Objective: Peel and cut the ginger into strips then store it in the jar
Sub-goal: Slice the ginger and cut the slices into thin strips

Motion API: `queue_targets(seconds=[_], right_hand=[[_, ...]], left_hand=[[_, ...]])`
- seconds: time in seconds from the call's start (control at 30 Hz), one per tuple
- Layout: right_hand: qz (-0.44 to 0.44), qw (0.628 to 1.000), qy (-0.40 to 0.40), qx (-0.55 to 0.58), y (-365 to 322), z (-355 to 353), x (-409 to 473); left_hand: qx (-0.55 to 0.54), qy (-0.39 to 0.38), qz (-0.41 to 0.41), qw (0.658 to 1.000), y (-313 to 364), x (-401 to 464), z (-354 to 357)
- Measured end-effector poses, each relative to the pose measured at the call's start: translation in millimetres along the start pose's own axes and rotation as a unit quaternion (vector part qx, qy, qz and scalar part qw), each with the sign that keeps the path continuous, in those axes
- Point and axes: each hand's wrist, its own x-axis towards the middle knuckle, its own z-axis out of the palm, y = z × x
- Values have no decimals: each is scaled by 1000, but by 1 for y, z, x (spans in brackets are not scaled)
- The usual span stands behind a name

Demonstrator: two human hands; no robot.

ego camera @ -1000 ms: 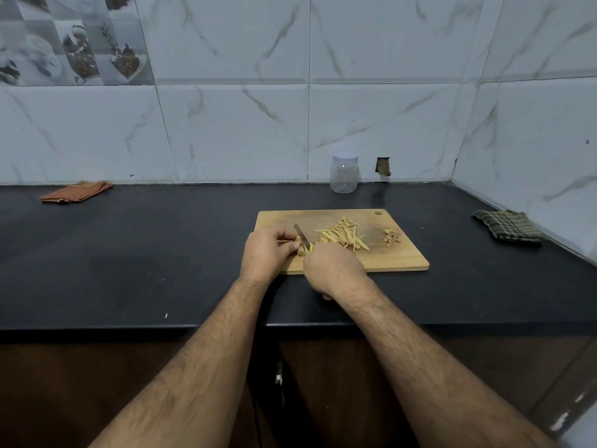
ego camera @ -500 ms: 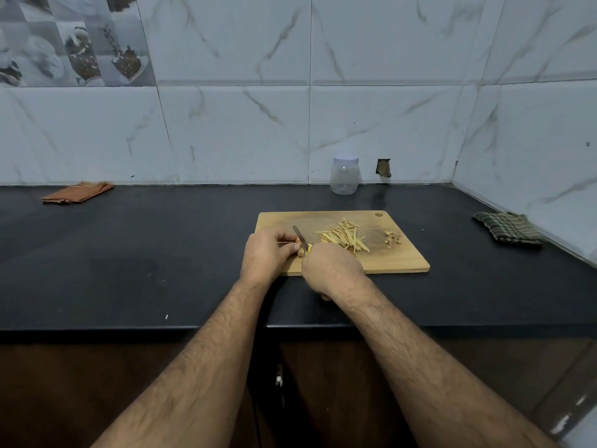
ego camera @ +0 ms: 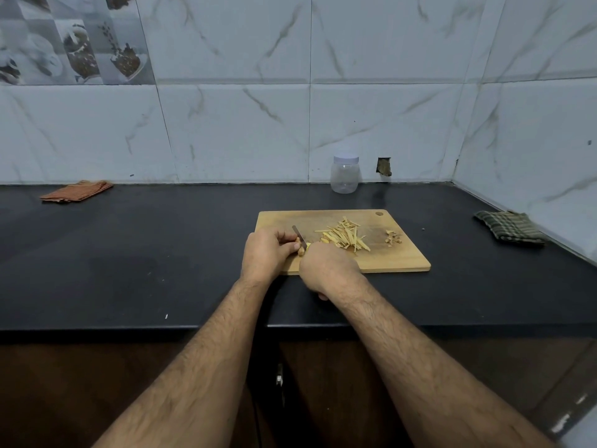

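Holding almost the same pose as a second ago, the left hand pins a small piece of yellow ginger under curled fingertips on the pale wooden cutting board. Just right of it, the right hand grips the thin steel knife, whose blade has barely shifted, so slicing continues. Beyond that hand lie the cut yellow ginger strips; far behind stands the lidded clear plastic jar.

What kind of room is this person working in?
Most likely a home kitchen: a dark countertop against marble-look wall tiles, with a wooden cutting board holding ginger strips.
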Motion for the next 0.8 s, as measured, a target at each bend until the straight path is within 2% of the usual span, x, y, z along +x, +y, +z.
queue_targets(seconds=[0.47, 0.8], right_hand=[[-5, 1000, -13, 2, -1, 3, 10], [-22, 999, -19, -21, -1, 5, 16]], left_hand=[[17, 8, -17, 1000, 1, 0, 2], [38, 13, 3, 999, 0, -2, 2]])
